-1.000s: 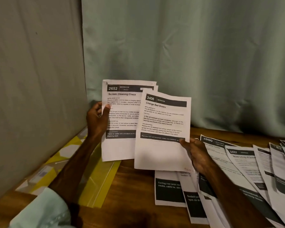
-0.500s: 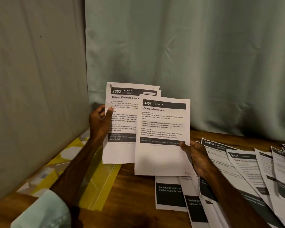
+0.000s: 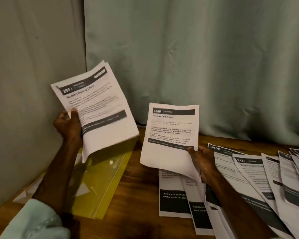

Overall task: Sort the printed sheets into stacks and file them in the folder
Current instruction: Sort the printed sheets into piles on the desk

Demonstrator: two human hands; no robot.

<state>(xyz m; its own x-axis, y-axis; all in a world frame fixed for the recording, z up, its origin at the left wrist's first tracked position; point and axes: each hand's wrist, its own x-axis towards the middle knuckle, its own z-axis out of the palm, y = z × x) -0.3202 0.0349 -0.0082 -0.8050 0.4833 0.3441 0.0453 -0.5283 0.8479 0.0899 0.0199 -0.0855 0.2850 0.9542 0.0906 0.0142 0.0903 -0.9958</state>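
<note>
My left hand (image 3: pixel 68 124) grips a small stack of printed sheets (image 3: pixel 100 107) by its left edge; the top sheet reads "2652 Screen Cleaning Check" and the stack is tilted to the left, above the folder. My right hand (image 3: pixel 201 161) pinches the lower right corner of a single sheet (image 3: pixel 169 135) headed "3406 Change Bed Sheets", held upright over the table. A yellow translucent folder (image 3: pixel 100 183) lies flat on the wooden table (image 3: pixel 138 187) under my left forearm.
Several more printed sheets (image 3: pixel 259 180) lie fanned out across the right side of the table, some under my right arm. A grey wall panel stands at the left and a pale green curtain (image 3: pixel 197 57) hangs behind the table.
The two hands have moved apart: the stack in my left hand has swung up and left and tilted, while the single sheet in my right hand has shifted right and no longer overlaps it.
</note>
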